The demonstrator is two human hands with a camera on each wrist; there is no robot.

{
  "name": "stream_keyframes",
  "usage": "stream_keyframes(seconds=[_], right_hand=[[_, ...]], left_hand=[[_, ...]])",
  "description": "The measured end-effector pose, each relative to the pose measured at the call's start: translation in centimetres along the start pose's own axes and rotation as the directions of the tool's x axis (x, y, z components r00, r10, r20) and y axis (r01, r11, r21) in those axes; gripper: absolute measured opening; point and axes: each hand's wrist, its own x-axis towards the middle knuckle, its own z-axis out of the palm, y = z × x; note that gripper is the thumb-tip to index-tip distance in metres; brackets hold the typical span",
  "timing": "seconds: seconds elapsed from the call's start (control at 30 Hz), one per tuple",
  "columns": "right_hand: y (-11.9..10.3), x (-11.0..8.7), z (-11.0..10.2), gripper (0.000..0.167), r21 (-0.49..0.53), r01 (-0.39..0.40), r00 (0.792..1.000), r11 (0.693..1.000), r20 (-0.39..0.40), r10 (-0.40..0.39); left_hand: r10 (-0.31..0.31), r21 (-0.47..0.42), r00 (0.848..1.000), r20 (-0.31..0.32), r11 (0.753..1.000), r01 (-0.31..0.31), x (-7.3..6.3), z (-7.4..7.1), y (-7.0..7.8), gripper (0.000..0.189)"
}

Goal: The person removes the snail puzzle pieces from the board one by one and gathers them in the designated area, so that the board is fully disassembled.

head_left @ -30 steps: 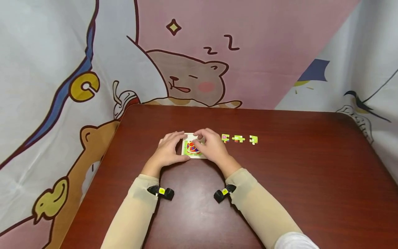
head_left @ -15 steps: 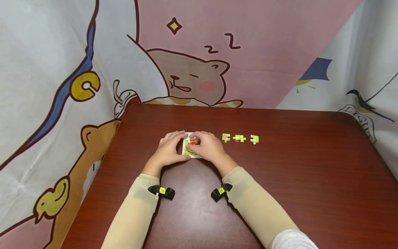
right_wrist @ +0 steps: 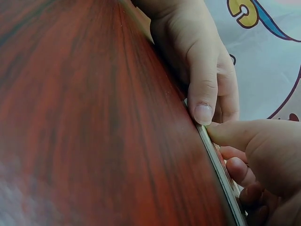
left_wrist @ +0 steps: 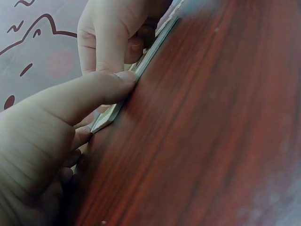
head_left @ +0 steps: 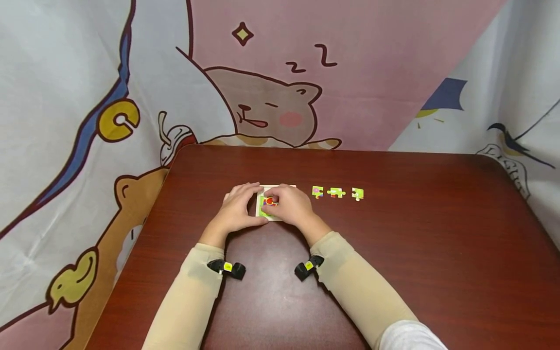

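A small square jigsaw board (head_left: 258,210) with a pale frame and a green, red and blue picture lies flat on the table. My left hand (head_left: 236,210) grips it from the left, thumb at the near edge and fingers toward the far edge. From the right, my right hand (head_left: 294,206) reaches over the board with bent fingers, the thumb low on the picture and the index finger above it. Seen from the right wrist, the right thumb (right_wrist: 235,134) lies at the board's edge beside the left thumb (right_wrist: 204,110). I cannot tell whether a piece is pinched under the right fingers.
Three loose green puzzle pieces lie in a row right of the board: one with a pink spot (head_left: 317,192), a middle one (head_left: 336,192) and a right one (head_left: 357,194). The dark red wooden table (head_left: 420,243) meets a printed cloth (head_left: 363,97) behind.
My right hand has moved left and slightly nearer across the board, covering more of its picture. My left hand keeps its place, and the three loose pieces have not been moved.
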Motion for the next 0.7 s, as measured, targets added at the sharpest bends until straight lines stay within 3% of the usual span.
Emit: stream_keyframes(seconds=[0.7], right_hand=[[-0.33,-0.06,-0.07,0.034,0.047,-0.078,0.997,0.996,0.019,0.077]], left_hand=[[-0.013,-0.011,1.000,0.003,1.000,0.013,0.03,0.02,-0.02,0.095]])
